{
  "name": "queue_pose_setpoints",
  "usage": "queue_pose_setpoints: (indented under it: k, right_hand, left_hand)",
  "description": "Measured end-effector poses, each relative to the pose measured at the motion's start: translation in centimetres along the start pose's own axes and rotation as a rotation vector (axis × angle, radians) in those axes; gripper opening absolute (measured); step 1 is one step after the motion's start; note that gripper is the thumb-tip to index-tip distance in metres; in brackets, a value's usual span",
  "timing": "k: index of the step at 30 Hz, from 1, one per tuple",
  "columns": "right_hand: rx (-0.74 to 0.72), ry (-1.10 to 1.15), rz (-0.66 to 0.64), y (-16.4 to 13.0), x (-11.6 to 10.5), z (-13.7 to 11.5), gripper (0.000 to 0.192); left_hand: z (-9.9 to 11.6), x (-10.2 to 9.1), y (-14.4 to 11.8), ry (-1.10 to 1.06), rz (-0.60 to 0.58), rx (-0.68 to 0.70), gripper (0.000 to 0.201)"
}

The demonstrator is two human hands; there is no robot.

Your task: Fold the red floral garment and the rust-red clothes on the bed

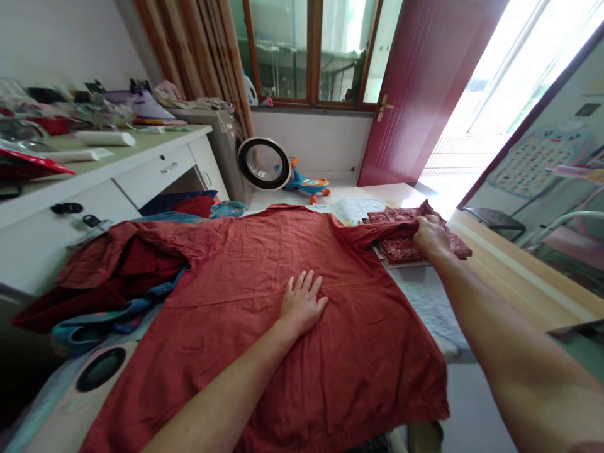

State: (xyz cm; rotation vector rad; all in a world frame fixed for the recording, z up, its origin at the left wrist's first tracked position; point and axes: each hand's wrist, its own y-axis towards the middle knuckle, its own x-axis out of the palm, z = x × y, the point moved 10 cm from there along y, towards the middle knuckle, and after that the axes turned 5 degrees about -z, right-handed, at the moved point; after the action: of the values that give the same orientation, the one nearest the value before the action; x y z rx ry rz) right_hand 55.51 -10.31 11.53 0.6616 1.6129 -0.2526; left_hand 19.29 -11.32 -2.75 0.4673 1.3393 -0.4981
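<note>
Garment: we have a rust-red shirt (264,302) spread flat, back up, across the padded bench (425,308), its hem hanging over the near edge.
Left hand: our left hand (302,305) lies open, palm down and fingers together, pressed on the middle of the shirt; it grips nothing, it only pins the cloth.
Right hand: our right hand (431,236) is stretched far out and closed on the end of the shirt's right sleeve (372,234), right where it lies over a folded red patterned cloth (406,248).
Step in hand: we judge this to be drawing the sleeve out straight while the body is held still.
Doing it well: we should keep the left palm flat and heavy so the body does not slide, pull the sleeve level along the shoulder line, not upward, and take care that only the sleeve is pinched, since the patterned cloth sits directly under the fingers.
Risk: in our judgement, a hard tug may drag the overhanging hem off the bench edge.
Nearby: a heap of dark red and blue clothes (113,283) touches the shirt's left side; a cluttered white desk (141,170) stands beyond it, and a washing machine (245,157) farther back.
</note>
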Motion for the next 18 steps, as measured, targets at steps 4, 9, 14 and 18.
queue_pose_setpoints:
  k: [4, 9, 14, 18]
  right_hand:
    - [0.036, -0.005, 0.027, 0.8, -1.1, -0.9, 0.037]
    - [-0.214, 0.097, 0.249, -2.7, -4.1, -9.1, 0.034]
    - [-0.665, 0.143, 0.192, -10.7, -1.9, -19.3, 0.022]
    - [-0.998, 0.183, -0.129, -18.5, 2.7, -24.2, 0.021]
  left_hand:
    - [-0.1, -0.1, -0.1, -0.025, -0.003, -0.001, 0.059]
    - [-1.1, -0.8, 0.4, -0.3, -0.019, -0.03, 0.064]
    - [-3.9, -3.0, 2.2, -0.966, 0.142, -0.123, 0.066]
    - [-6.4, -2.4, 2.8, -1.473, 0.169, -0.31, 0.045]
